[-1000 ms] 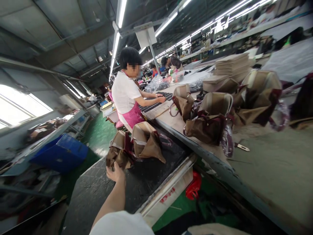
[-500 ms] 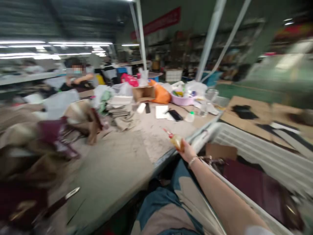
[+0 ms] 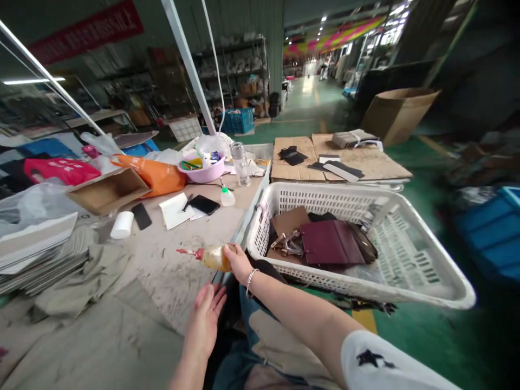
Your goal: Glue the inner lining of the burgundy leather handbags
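My right hand (image 3: pixel 239 262) is wrapped round the base of a glue bottle (image 3: pixel 214 257), a clear squeeze bottle with amber contents and a red nozzle pointing left. The bottle is tilted on its side above the worktable (image 3: pixel 162 276), near the table's edge. Below it, my left hand (image 3: pixel 207 314) holds nothing, its fingers spread and palm turned toward the right. Just right of my right hand stands a white plastic basket (image 3: pixel 325 189). Inside it lie a maroon leather piece (image 3: pixel 331 242) and some metal hardware (image 3: pixel 289 244).
On the table are a black phone (image 3: pixel 204 205), a small green-capped bottle (image 3: pixel 227 197), a glass jar (image 3: pixel 241 168), a lilac basin (image 3: pixel 205 172), an orange bag (image 3: pixel 158 176) and an open cardboard box (image 3: pixel 108 192). Stacked sheets (image 3: pixel 36 260) lie left. Cardboard (image 3: pixel 300 162) lies behind the basket.
The view has swung right, bringing the whole basket into sight. My left hand has come into view below the bottle. The bottle stays in my right hand.
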Demonstrator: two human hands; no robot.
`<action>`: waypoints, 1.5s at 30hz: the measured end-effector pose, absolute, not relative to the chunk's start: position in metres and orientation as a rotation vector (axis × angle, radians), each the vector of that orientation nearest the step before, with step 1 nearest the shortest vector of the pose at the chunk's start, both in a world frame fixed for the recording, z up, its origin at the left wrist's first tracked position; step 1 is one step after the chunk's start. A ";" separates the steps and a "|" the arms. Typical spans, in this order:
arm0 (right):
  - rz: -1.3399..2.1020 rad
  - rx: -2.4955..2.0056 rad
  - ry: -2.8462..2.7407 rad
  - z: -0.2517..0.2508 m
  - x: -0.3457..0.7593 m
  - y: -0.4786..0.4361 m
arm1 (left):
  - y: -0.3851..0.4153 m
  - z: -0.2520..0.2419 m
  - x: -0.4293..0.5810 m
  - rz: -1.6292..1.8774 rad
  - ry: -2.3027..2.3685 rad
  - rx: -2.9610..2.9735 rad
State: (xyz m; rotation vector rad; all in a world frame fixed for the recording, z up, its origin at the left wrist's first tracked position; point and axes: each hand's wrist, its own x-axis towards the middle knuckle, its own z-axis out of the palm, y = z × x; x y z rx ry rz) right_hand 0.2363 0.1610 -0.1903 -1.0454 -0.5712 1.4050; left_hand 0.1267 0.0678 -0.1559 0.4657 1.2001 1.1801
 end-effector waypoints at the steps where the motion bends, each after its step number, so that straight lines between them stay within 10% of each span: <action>1: 1.393 -1.068 -0.590 -0.190 0.237 0.161 | 0.082 -0.152 0.137 1.192 1.153 0.469; 10: 1.377 -1.203 -1.218 -0.182 0.239 0.153 | 0.137 -0.178 0.149 1.391 1.227 0.406; 20: 0.599 -1.659 -1.540 -0.182 0.419 0.169 | 0.183 -0.177 0.144 1.426 1.489 0.463; 31: 0.978 -2.406 -2.097 -0.310 0.584 0.107 | 0.204 -0.181 0.144 1.317 1.710 0.551; 45: 0.813 -2.330 -2.336 -0.315 0.562 0.107 | 0.126 -0.181 0.134 1.506 1.564 0.675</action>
